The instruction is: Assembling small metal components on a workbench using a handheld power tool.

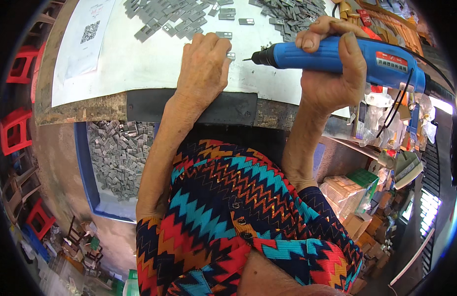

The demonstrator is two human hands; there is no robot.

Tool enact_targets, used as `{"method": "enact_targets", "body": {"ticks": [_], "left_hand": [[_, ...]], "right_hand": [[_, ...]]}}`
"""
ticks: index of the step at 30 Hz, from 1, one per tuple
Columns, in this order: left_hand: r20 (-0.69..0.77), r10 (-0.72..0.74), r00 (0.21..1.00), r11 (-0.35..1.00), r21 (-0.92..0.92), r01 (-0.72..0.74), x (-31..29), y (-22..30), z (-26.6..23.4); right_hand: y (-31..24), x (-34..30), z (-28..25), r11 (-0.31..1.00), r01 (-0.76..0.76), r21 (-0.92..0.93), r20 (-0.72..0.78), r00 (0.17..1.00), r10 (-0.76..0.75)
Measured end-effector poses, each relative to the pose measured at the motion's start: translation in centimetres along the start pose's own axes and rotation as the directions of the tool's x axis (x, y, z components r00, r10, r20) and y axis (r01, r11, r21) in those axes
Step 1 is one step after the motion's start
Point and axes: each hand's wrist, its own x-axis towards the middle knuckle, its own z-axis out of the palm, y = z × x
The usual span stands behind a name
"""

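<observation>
Pointing left, blue screwdriver (329,57) crosswise.

Grey pieces (181,22) on white-topped wooden table (80,112)

On the workbench (80,112) lies a cover sheet (144,74), with a printed paper (85,52) at its left end. Farther back sit two heaps of parts, the left heap (174,15) and the right heap (290,17), a few loose parts (246,21) between them. In front of that gap, the left hand (204,64) rests on the sheet; right of it, the right hand (332,81) holds an electric screwdriver (329,56), its tip toward the left hand. Below the bench's front edge, left of the person, a bin (84,170) contains more parts. Stools (15,130) stand farther left.
</observation>
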Motion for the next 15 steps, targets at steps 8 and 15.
{"method": "enact_targets", "body": {"ticks": [8,15], "left_hand": [[-0.031,-0.026,0.999,0.998,-0.062,0.024,-0.5,-0.6,0.4],[-0.031,-0.053,0.998,0.993,-0.103,0.050,-0.3,-0.7,0.4]], "right_hand": [[1.1,0.8,1.3,0.999,-0.048,-0.013,0.051,0.998,0.049],[1.6,0.9,4.5,0.999,0.012,-0.041,0.010,1.000,-0.012]]}}
